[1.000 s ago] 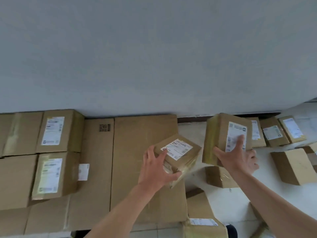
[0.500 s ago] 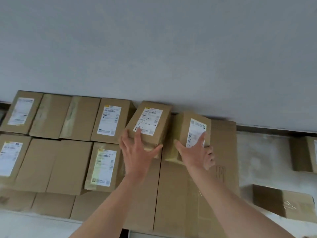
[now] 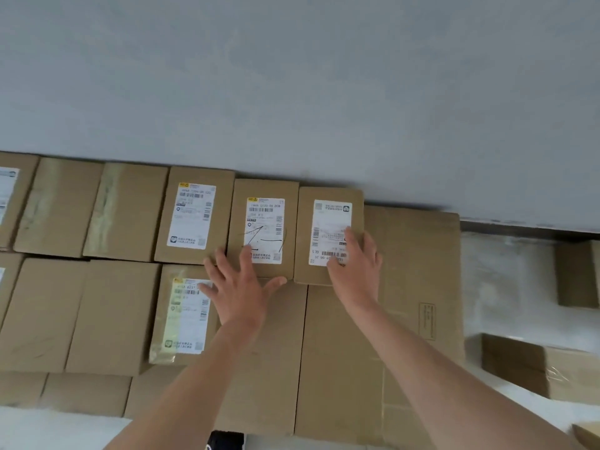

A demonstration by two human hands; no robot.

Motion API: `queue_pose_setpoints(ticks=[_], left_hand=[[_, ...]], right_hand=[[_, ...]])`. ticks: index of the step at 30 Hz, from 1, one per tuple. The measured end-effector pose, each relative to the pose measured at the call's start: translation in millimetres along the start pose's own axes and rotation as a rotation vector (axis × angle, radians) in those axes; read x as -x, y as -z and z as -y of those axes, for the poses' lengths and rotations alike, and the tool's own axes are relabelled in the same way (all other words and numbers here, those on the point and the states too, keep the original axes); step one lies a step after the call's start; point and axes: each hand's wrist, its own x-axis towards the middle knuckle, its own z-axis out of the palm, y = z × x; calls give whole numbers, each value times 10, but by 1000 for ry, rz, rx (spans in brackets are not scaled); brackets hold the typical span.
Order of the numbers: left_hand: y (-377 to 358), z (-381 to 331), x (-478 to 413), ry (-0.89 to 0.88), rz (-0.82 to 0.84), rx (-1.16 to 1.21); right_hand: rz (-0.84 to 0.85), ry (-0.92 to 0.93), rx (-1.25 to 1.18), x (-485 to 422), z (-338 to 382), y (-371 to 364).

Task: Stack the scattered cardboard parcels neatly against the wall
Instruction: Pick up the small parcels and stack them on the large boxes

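Two small cardboard parcels lie side by side on top of a large flat box (image 3: 418, 271), pushed against the grey wall (image 3: 292, 92). The left one, a parcel with pen marks on its label (image 3: 264, 203), has my left hand (image 3: 242, 287) spread flat at its near edge, fingers apart. On the right parcel (image 3: 329, 196), my right hand (image 3: 355, 264) rests flat over the label's lower corner. Neither hand grips anything. Both parcels line up with a row of labelled parcels (image 3: 194, 216) to the left.
More boxes form a second row nearer me, including a yellow-tinted labelled parcel (image 3: 185, 316). Loose parcels (image 3: 535, 368) and another box (image 3: 574, 274) lie on the white floor to the right. A dark shoe tip (image 3: 225, 441) shows at the bottom.
Both hands carried the two parcels leftward and set them down against the wall. The hands have let go and now lie flat on them.
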Motion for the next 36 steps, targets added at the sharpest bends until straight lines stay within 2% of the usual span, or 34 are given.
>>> queue_pose_setpoints(ticks=[4, 8, 10, 13, 16, 18, 22, 26, 30, 36], left_hand=[[18, -98, -28, 35, 4, -22], [-19, -185, -23, 74, 5, -29], [-57, -252, 44, 75, 6, -60], [-152, -620, 377, -45, -1, -41], [-402, -1283, 975, -135, 10, -69], [-628, -1851, 1422, -200, 76, -57], [-1131, -2978, 2176, -419, 189, -67], [-1656, -4034, 2744, -613, 278, -114], [-2119, -5082, 3040, -748, 294, -164], [-2876, -6494, 2991, -824, 266, -197]], right_hand=[[144, 36, -208, -110, -214, 293], [284, 60, -267, -70, -442, 715], [288, 26, -290, -17, -684, 969], [222, -34, -277, 120, -1296, 1474], [139, -142, -277, 351, -2117, 2114], [65, -274, -249, 557, -2770, 2513], [-56, -441, -163, 985, -4031, 3134], [-144, -572, -195, 1292, -5093, 3594], [-204, -602, -206, 1233, -5865, 3959], [-244, -548, -230, 717, -6905, 4334]])
